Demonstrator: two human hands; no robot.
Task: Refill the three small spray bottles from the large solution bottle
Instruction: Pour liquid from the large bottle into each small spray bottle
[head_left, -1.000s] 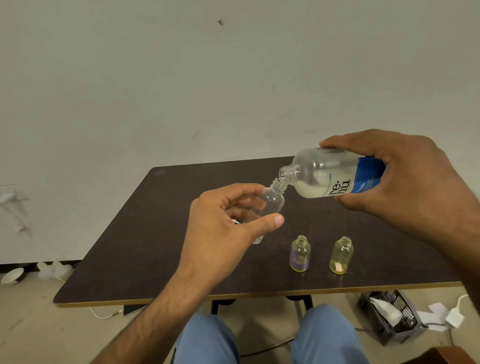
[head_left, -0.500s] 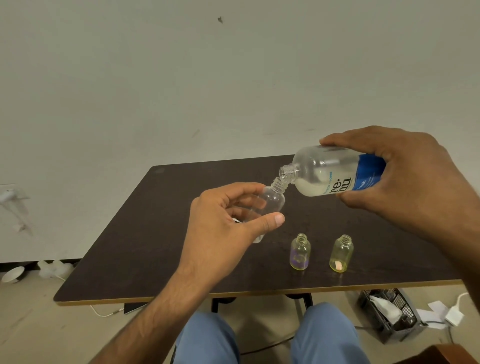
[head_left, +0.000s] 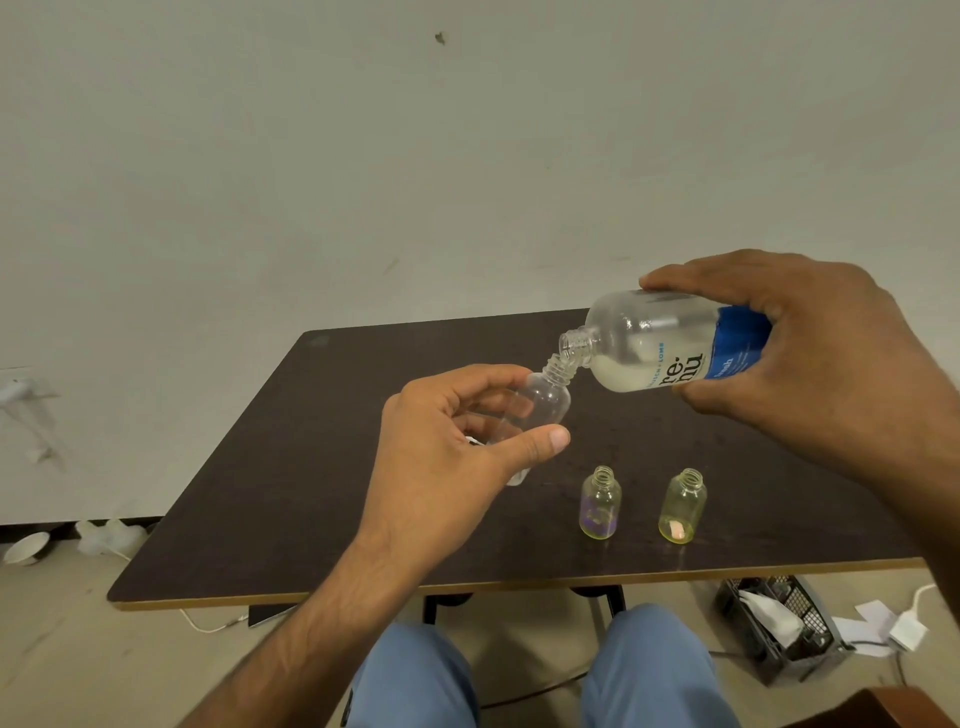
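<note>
Right hand (head_left: 810, 364) tipping solution bottle (head_left: 670, 345), neck touching small bottle (head_left: 535, 410)

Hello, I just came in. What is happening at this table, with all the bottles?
A person is refilling small bottles. The right hand tips the large solution bottle so its open neck meets the mouth of a clear small bottle, which the left hand holds tilted above the dark table. Two more small bottles, uncapped, stand upright on the table: one purple-tinted, one yellowish.
</note>
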